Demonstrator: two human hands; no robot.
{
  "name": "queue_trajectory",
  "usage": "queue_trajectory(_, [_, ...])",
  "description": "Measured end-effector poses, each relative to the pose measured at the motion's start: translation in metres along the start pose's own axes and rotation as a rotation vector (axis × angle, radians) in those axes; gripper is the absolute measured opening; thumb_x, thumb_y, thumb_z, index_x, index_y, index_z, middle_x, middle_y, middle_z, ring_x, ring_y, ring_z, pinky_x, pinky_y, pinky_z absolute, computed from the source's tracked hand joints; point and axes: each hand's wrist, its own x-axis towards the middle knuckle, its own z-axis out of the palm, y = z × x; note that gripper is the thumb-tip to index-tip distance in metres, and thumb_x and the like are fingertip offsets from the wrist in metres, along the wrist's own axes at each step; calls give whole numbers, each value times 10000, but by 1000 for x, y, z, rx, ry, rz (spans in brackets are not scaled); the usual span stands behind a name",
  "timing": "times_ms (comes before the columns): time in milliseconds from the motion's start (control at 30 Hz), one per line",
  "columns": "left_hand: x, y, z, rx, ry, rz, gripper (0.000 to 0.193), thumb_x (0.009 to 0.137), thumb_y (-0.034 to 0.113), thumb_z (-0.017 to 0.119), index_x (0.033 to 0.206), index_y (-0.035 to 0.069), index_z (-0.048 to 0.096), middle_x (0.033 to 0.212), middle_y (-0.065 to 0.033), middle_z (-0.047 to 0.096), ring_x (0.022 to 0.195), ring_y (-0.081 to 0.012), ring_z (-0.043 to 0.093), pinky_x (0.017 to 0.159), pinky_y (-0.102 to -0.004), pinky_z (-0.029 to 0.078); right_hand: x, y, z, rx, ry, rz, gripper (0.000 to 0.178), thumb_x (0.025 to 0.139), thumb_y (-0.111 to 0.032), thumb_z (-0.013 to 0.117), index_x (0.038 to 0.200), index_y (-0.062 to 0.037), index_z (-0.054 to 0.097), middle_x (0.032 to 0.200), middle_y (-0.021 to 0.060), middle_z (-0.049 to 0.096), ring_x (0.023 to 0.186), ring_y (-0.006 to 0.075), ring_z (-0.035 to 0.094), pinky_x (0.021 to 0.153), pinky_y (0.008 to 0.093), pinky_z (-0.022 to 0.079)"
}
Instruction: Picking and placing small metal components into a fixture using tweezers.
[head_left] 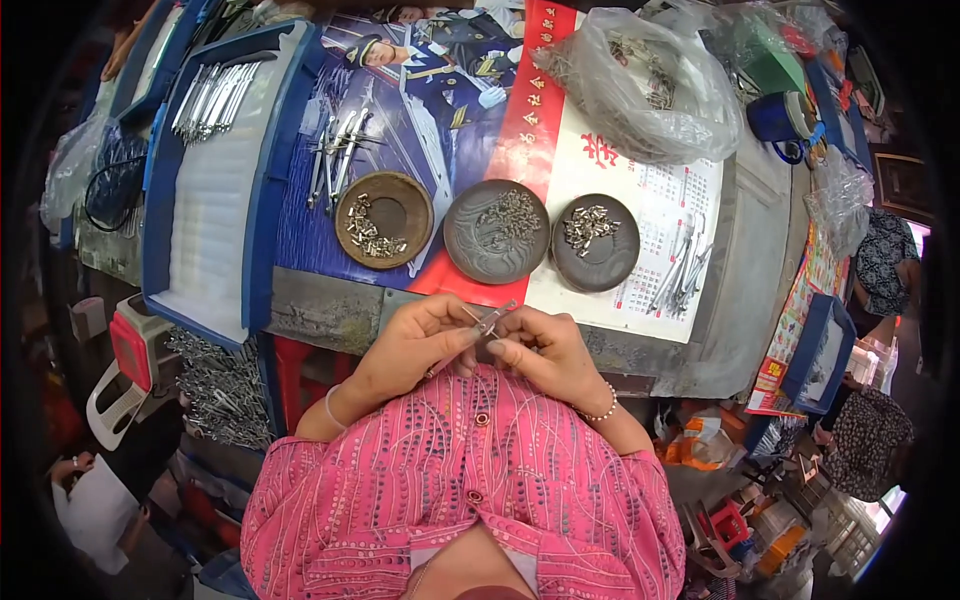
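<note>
Workbench point(700, 330), covered by a printed poster and calendar sheet, extends ahead of my hands. Far ahead and to the left lies a blue-rimmed white tray point(215, 200) bearing a row of metal pieces at its far end; far ahead and to the right sits a clear plastic bag point(640, 85) of small metal parts. Directly ahead of my hands stand three round dishes: a brown dish point(384, 220) to the left, a dark centre dish point(497, 232), and a dark right dish point(596, 243), each holding small silvery parts. My left hand point(415, 345) and right hand point(545, 355) meet close to my chest, fingertips pinched together on a small metal clip point(490, 318), which sits between both hands just below the bench edge. A bracelet circles each wrist.
</note>
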Motion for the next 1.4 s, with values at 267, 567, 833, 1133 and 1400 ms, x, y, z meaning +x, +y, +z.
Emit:
queue_trajectory(267, [1, -4, -1, -13, 14, 12, 144, 884, 74, 512, 1002, -8, 510, 810, -61, 580, 680, -107, 569, 607, -234, 495, 2, -5, 6, -239, 67, -116, 155, 789, -96, 635, 871, 19, 570, 617, 86, 582, 531, 119, 565, 495, 238, 425])
queue_trajectory(567, [4, -3, -3, -34, 21, 26, 152, 884, 78, 513, 1010, -9, 517, 828, -53, 584, 683, -94, 565, 608, -227, 494, 7, 1, 10, -250, 106, -116, 143, 810, -103, 616, 869, 18, 568, 624, 97, 587, 546, 128, 582, 502, 241, 435])
queue_trajectory(833, [2, 2, -5, 98, 73, 76, 145, 879, 51, 502, 1014, 8, 531, 828, -44, 588, 679, -89, 567, 593, -210, 487, 16, 6, 12, -286, 75, -138, 115, 828, -73, 568, 884, 27, 554, 643, 79, 599, 538, 118, 571, 497, 239, 442])
queue_trajectory(1133, [6, 38, -29, 161, 242, 344, 215, 857, 52, 527, 1064, -5, 512, 826, -35, 584, 673, -83, 556, 612, -209, 466, 21, 0, 13, -199, 33, -71, 137, 836, -93, 582, 905, 22, 552, 651, 66, 594, 542, 101, 561, 507, 221, 436])
queue_trajectory(1400, [21, 94, -54, 352, 510, 551, 272, 845, 53, 542, 1110, 16, 493, 758, 0, 559, 616, -32, 511, 499, -144, 379, 18, 6, 4, -308, 65, -82, 139, 828, -111, 596, 890, 9, 565, 660, 91, 601, 551, 142, 581, 517, 254, 444])
